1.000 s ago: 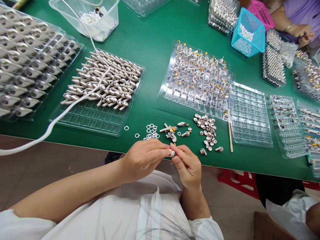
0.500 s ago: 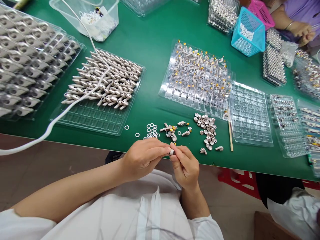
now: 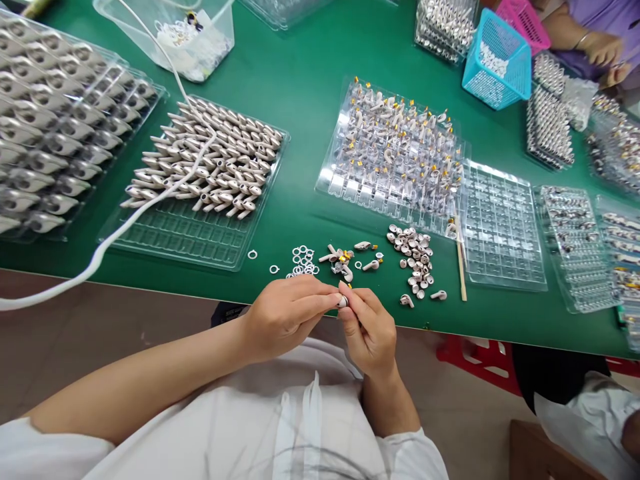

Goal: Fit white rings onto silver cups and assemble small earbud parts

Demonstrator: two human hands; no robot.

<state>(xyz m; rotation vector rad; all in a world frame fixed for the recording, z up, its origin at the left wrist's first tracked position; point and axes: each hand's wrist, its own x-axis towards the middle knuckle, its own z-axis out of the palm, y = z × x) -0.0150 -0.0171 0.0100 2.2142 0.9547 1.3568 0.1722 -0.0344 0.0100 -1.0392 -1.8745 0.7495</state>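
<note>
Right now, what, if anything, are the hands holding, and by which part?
A small earbud piece: the left hand grips its rounded white end; the right hand pinches it too, but exactly where is hidden.

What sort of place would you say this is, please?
Probably a small-parts assembly workshop: a long green worktable carries clear trays of repeated pale earbud-like pieces, loose white rings lie by the person's hands, and a co-worker's hands show at the far right.

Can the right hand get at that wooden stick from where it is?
Probably yes: the wooden stick has its near end uncovered, though the right hand may first need to release the small earbud part it's pinching.
</note>
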